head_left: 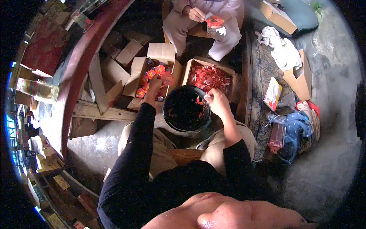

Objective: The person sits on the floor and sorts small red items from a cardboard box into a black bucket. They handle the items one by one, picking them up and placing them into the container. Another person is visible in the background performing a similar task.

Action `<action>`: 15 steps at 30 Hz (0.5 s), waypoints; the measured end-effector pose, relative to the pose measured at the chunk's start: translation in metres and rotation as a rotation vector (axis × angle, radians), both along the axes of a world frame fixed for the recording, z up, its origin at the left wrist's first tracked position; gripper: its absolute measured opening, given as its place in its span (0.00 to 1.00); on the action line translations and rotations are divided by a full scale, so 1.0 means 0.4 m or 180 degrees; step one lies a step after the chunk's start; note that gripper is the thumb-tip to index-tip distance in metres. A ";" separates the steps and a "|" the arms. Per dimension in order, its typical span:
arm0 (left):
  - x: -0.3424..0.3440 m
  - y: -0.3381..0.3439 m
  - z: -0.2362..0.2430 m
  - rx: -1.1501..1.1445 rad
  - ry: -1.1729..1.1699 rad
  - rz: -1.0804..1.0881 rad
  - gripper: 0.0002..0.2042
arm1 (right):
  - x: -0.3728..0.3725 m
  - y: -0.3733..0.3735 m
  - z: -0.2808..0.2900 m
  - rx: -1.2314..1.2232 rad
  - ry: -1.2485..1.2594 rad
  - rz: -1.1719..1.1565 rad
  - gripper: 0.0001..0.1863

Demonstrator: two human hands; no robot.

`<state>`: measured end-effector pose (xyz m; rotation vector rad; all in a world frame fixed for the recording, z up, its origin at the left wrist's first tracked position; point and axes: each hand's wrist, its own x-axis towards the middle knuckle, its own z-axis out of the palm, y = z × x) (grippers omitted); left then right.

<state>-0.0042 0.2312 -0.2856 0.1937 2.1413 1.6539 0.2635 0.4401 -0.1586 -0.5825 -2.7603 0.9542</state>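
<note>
Black fabric sleeves (pixel 138 143) lead to our left grip (pixel 153 88), pinching a round red plastic-looking disc (pixel 167 78), probably light, bendy, slippery and best held by its rim, before an open brown cardboard box (pixel 161 50), while our right grip (pixel 218 102) clasps a small pale unidentifiable item (pixel 207 98) at a round black bucket (pixel 182 114).

Bucket (pixel 187 128) between person's knees. Just beyond, two open boxes side by side: left box (pixel 133 78) with round pieces (pixel 160 69) inside, right box (pixel 187 72) full of loose scraps (pixel 209 77). Co-worker (pixel 225 5) seated behind. Long ledge (pixel 74 80) far left. Mat (pixel 259 110) right; small carton (pixel 273 93) on it, clothes heap (pixel 296 131) nearer. Bucket's contents too dim to place from here.
</note>
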 end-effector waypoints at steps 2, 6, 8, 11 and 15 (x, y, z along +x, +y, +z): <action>0.029 -0.002 0.128 -0.0030 -0.0441 -0.0591 0.10 | -0.007 -0.003 -0.022 -0.0771 0.0387 -0.0078 0.08; 0.169 0.001 0.286 0.0786 -0.0895 -0.1110 0.12 | -0.001 -0.050 0.064 -0.2107 0.0400 -0.0087 0.09; 0.254 -0.001 0.354 0.1097 -0.0962 -0.1271 0.13 | 0.006 -0.048 0.049 -0.3107 0.0701 0.0297 0.08; 0.300 -0.010 0.359 0.1455 -0.1068 -0.1575 0.14 | 0.011 -0.081 0.068 -0.3392 0.0637 0.0410 0.12; 0.332 -0.028 0.329 0.1557 -0.0915 -0.1533 0.10 | 0.007 -0.119 0.058 -0.3197 0.0598 0.0303 0.12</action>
